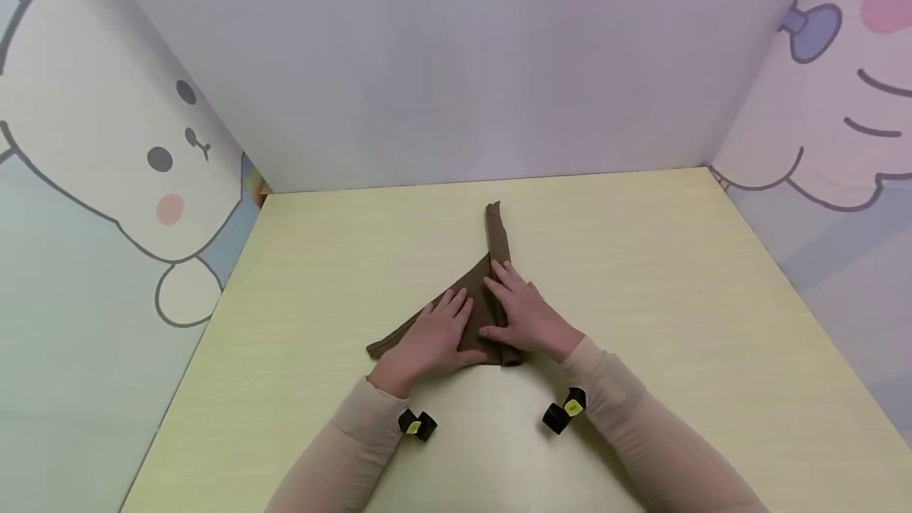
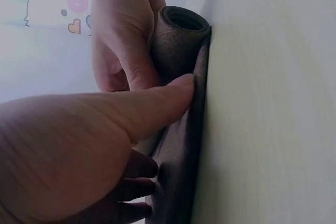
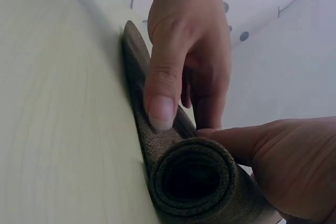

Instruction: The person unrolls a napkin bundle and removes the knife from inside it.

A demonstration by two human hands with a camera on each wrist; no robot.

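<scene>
A brown cloth lies on the table, its right side rolled into a tube that extends beyond the flat part. My left hand rests on the flat part with fingers spread, the thumb near the front edge. On the rolled side lies my right hand, its fingers extended along the tube and its thumb reaching left. The right wrist view shows the roll's spiral end beside the right thumb. In the left wrist view, the left thumb presses the cloth close to the roll.
The pale wooden table meets a plain light wall at the back. Walls with cartoon prints stand at left and right. Black wrist cameras sit on the inner sides of both sleeves.
</scene>
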